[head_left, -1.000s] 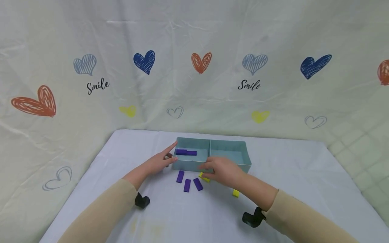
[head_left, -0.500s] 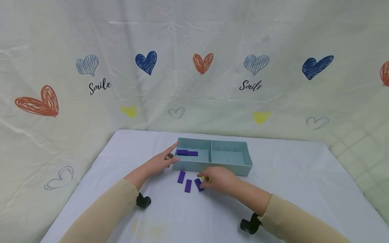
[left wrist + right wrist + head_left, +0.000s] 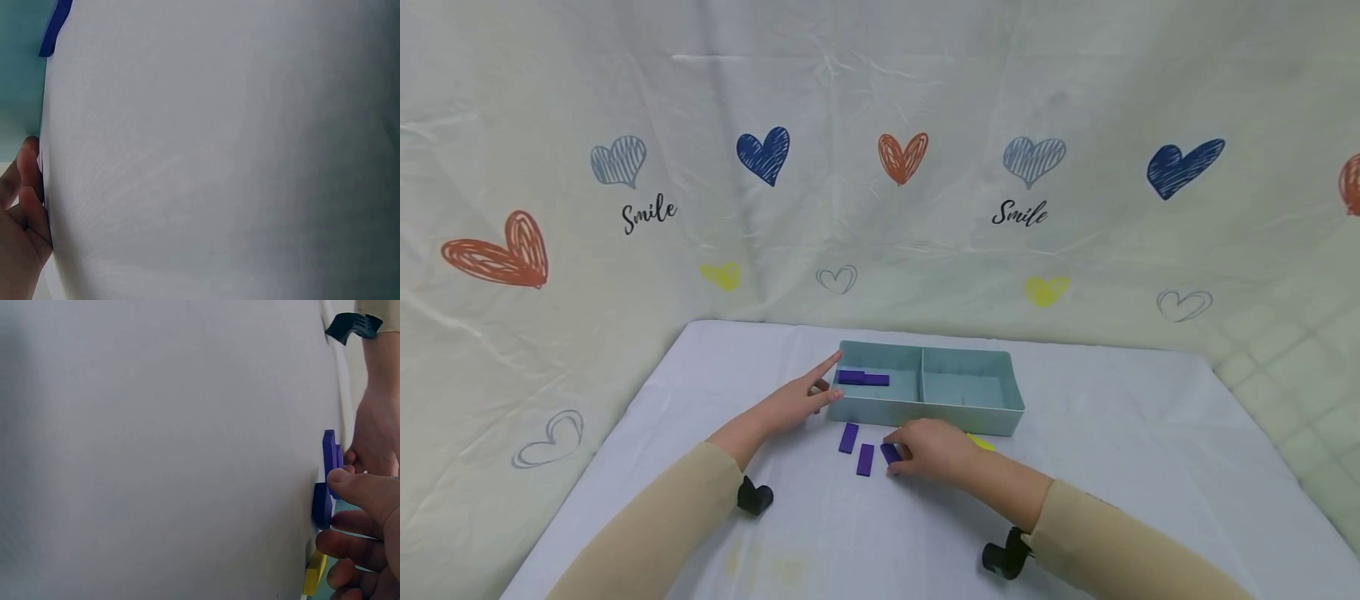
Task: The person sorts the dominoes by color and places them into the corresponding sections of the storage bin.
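A pale teal box (image 3: 970, 417) with two compartments stands at the back of the table. My left hand (image 3: 790, 403) touches its left end, index finger extended along the rim and thumb at the front corner. In the left compartment lie two flat purple blocks (image 3: 862, 378). In front of the box, my right hand (image 3: 936, 450) pinches another purple block (image 3: 322, 506) between thumb and finger, low at the tabletop. Two more purple blocks (image 3: 865, 459) lie left of that hand. Yellow blocks (image 3: 980, 442) show behind it, partly hidden; one yellow block (image 3: 315, 573) appears below the fingers in the right wrist view.
A white cloth (image 3: 820, 533) covers the table. Behind rises a pale curtain (image 3: 940, 75) printed with hearts. A black wrist camera (image 3: 1006, 557) sits under the right forearm and another black wrist camera (image 3: 754, 497) under the left.
My right hand has moved down from the box's front, past the yellow blocks, onto the nearest purple block. Yellow now shows on the hand's far side. The left hand has stayed put.
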Tool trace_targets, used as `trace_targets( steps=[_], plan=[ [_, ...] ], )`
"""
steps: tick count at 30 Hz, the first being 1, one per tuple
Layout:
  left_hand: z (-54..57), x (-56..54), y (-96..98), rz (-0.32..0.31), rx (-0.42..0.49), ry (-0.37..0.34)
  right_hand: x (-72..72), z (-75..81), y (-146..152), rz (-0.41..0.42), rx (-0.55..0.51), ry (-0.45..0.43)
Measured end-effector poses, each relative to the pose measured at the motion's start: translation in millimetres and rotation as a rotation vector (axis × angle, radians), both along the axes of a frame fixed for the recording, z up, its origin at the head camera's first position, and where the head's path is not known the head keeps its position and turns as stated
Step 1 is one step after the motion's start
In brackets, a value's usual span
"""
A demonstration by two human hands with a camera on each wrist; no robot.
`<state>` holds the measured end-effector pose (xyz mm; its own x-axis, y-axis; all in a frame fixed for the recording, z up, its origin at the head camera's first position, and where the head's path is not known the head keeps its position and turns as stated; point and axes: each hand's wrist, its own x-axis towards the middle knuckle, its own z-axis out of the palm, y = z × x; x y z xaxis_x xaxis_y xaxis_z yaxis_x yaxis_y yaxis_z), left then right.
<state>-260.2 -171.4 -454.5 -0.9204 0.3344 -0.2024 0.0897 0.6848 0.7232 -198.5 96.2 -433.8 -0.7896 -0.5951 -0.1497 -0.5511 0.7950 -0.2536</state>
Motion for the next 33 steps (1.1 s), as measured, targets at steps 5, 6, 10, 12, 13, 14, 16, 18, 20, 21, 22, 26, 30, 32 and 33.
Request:
trace_targets(
  steps=[5, 6, 10, 12, 13, 14, 16, 18, 20, 21, 22, 26, 30, 32, 33],
  plan=[
    [-0.8, -0.7, 1.0, -0.003, -0.006, 0.001, 1.3, -1.1, 0, -0.005, 0.006, 0.002],
    [-0.7, -0.7, 1.3, -0.004, -0.007, 0.000, 1.6, -1.2, 0, -0.005, 0.004, -0.001],
    [-0.8, 0.0, 1.7, -0.004, -0.011, -0.001, 3.2, -1.0, 1, -0.006, -0.005, -0.013],
    [-1.6, -0.5, 1.5, -0.003, -0.008, -0.002, 4.0, -1.1, 1, -0.005, -0.004, -0.015],
    [-2.2, -0.8, 1.3, -0.003, -0.006, -0.002, 4.4, -1.3, 1, -0.004, -0.003, -0.015],
    [-2.7, -1.1, 1.1, -0.002, -0.006, -0.002, 5.0, -1.1, 2, -0.001, -0.002, -0.015],
    [-4.0, -1.9, 0.8, 0.000, -0.006, -0.003, 6.1, -0.7, 3, 0.008, 0.003, -0.010],
    [-4.2, -2.3, 0.9, 0.000, -0.009, -0.005, 7.1, 0.1, 4, 0.022, 0.008, -0.006],
    [-4.3, -2.7, 0.6, 0.003, -0.012, -0.006, 7.9, 1.2, 6, 0.039, 0.012, -0.003],
    [-4.3, -2.9, 0.4, 0.004, -0.012, -0.005, 8.3, 1.9, 7, 0.048, 0.015, -0.001],
    [-3.8, -3.0, 0.5, 0.005, -0.012, -0.005, 8.6, 2.4, 8, 0.056, 0.018, 0.001],
    [-2.6, -3.0, 0.1, 0.004, -0.008, -0.004, 10.1, 4.1, 13, 0.090, 0.022, 0.018],
    [-3.2, -3.7, -0.4, 0.000, -0.005, -0.003, 11.8, 4.1, 17, 0.116, 0.021, 0.036],
    [-3.7, -3.8, -0.4, -0.001, -0.004, -0.002, 12.4, 2.9, 18, 0.126, 0.025, 0.045],
    [-3.9, -3.9, -0.4, -0.002, -0.004, -0.002, 12.6, 2.7, 19, 0.134, 0.025, 0.051]
  ],
)
